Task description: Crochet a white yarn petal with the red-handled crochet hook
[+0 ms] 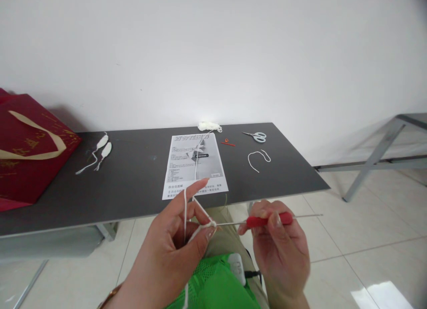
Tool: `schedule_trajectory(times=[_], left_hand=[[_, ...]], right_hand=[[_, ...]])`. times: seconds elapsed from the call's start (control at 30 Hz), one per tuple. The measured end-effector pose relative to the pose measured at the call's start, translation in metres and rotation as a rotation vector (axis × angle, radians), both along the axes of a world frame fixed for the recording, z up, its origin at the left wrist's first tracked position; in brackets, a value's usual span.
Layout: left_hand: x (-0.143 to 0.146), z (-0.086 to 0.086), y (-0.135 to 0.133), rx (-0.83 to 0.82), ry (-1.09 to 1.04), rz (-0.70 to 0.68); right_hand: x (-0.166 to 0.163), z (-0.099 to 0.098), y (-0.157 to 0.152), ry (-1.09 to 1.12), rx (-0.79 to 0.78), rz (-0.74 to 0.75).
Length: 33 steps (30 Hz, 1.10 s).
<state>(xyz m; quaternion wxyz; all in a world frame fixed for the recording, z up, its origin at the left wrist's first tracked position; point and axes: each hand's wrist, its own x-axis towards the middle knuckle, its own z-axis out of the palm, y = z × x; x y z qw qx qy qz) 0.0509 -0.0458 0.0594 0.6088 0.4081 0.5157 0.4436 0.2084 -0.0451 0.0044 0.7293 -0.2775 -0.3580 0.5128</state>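
My left hand (pixel 180 242) pinches a short worked piece of white yarn (pixel 202 226) between thumb and fingers. A strand of this yarn loops over the raised index finger and runs back across the table. In my right hand (pixel 280 242) is a crochet hook with a red grip (pixel 270 219). Its thin metal shaft points left and its tip sits in the yarn at my left fingertips; the other metal end sticks out to the right. Just beyond my hands lies a printed sheet (pixel 180 166), with the white yarn bundle (pixel 208 126) behind it.
Scissors (pixel 256 136), a loose yarn piece (pixel 253 154) and small red-orange tools (pixel 228 143) lie right of the sheet on the dark table (pixel 140 175). Two white crocheted pieces (pixel 104 149) with tails lie left. A red gift bag (pixel 30 158) stands at far left. A white wall is behind.
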Motion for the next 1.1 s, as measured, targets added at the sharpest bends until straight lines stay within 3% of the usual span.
schedule_trajectory(times=[0.5,0.87,1.1], left_hand=[[0.004,-0.001,-0.002,0.008,0.026,0.037],[0.006,-0.002,-0.004,0.044,0.077,0.044],[0.003,-0.004,-0.003,0.013,-0.008,0.028]], right_hand=[[0.004,0.009,-0.013,-0.312,0.141,-0.187],[0.004,0.003,-0.025,-0.442,0.227,-0.205],[-0.002,0.002,-0.016,-0.271,0.122,-0.236]])
